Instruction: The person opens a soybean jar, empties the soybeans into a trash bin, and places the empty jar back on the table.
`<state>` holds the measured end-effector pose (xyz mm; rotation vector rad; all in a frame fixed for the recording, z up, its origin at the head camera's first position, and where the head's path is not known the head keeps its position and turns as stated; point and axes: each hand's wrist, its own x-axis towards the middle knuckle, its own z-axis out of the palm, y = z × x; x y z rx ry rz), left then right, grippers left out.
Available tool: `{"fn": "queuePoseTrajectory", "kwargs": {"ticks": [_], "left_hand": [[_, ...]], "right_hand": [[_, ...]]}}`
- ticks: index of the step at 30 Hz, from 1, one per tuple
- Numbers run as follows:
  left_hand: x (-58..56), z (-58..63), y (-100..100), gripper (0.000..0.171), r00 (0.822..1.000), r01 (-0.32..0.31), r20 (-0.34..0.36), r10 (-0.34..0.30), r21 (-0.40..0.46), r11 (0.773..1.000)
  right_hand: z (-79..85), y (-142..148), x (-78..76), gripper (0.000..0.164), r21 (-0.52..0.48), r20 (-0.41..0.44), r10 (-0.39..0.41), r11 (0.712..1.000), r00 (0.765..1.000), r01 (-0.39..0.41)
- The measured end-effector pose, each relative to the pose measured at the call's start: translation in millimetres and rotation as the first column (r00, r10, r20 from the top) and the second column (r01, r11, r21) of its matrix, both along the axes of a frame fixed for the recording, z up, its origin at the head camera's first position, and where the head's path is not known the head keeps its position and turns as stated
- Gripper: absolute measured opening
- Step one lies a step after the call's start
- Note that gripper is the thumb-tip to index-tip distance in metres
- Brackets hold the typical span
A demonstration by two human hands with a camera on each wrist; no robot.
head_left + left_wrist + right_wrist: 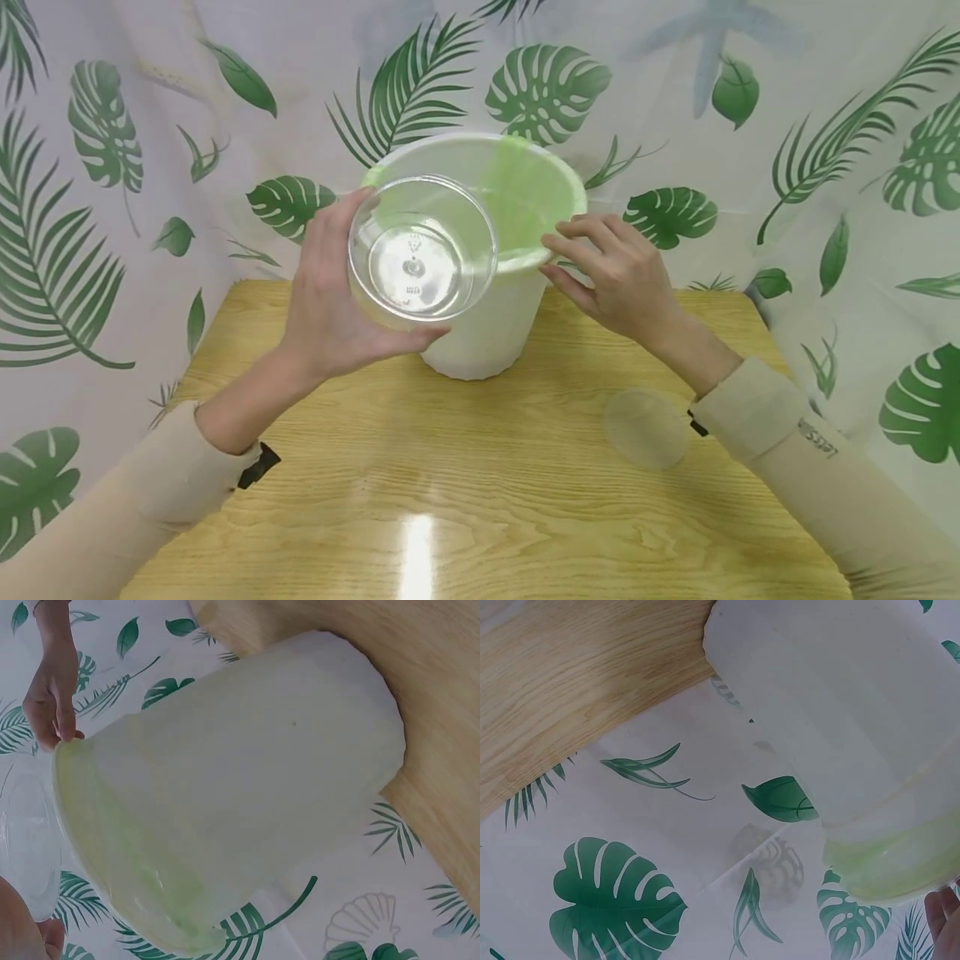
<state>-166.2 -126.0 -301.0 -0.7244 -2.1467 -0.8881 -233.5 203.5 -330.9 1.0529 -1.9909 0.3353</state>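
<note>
A clear round plastic tub (414,265) is held up in my left hand (324,292), tilted so its open top faces the head camera. It overlaps the left part of the bin's mouth in this view. My fingers curl round the tub's far left side and the thumb lies along its lower edge. Behind it stands a tall white waste bin (483,337) with a light green liner (525,196) folded over its rim. At the bin's right rim, my right hand (622,271) pinches the edge between thumb and fingers. In the left wrist view the liner covers the bin's upper band.
On the wooden table (480,467), a clear round lid (647,429) lies flat below my right forearm. A white cloth backdrop (225,150) with green leaf prints rises close behind the bin and along both sides.
</note>
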Motion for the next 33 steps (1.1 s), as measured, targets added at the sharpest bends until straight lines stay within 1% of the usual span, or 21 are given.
{"fn": "queuePoseTrajectory", "kwargs": {"ticks": [3,5,8,14,17,19,21,24,26,29,33], "left_hand": [[9.2,-8.7,4,0.126,0.999,0.038,0.001,-0.038,0.063,0.997],[16.0,-14.8,7,0.124,0.998,0.069,-0.002,-0.069,0.114,0.991],[25.5,-25.4,11,0.123,0.993,0.114,-0.011,-0.114,0.164,0.98],[42.1,-52.6,17,0.121,0.979,0.205,-0.056,-0.198,0.186,0.961],[48.9,-66.8,20,0.121,0.969,0.246,-0.05,-0.241,0.189,0.951],[52.7,-75.9,21,0.122,0.965,0.261,-0.019,-0.262,0.182,0.948],[56.0,-84.6,22,0.124,0.962,0.262,0.026,-0.27,0.168,0.95],[60.8,-97.3,24,0.127,0.962,0.242,0.095,-0.254,0.126,0.962],[63.9,-106.2,25,0.129,0.958,0.232,0.149,-0.246,0.101,0.967],[67.5,-120.3,27,0.13,0.939,0.241,0.233,-0.252,0.072,0.968],[71.0,-139.3,30,0.13,0.897,0.275,0.338,-0.284,0.075,0.959]], "right_hand": [[-0.3,0,-0.3,0.032,-0.009,0.003,0.004,1.0,1.0,-0.004],[-0.1,0,-0.2,0.032,-0.013,0.002,0.006,1.0,1.0,-0.006],[-0.2,-1,-0.2,0.031,-0.021,0.0,0.009,1.0,1.0,-0.009],[0.3,0,0.2,0.033,-0.01,-0.001,0.008,1.0,1.0,-0.008],[0.4,0,0.2,0.033,0.0,0.001,0.005,1.0,1.0,-0.005],[0.4,0,0.5,0.032,-0.002,0.001,0.006,1.0,1.0,-0.006],[0.1,0,0.5,0.032,-0.01,0.003,0.007,1.0,1.0,-0.007],[-0.3,0,0.4,0.031,-0.02,0.005,0.009,1.0,1.0,-0.009],[-0.7,-1,0.4,0.031,-0.024,0.005,0.01,1.0,1.0,-0.01],[-0.9,-1,0.5,0.03,-0.026,0.006,0.01,1.0,1.0,-0.01],[-0.8,0,0.6,0.03,-0.02,0.008,0.011,1.0,1.0,-0.01]]}}
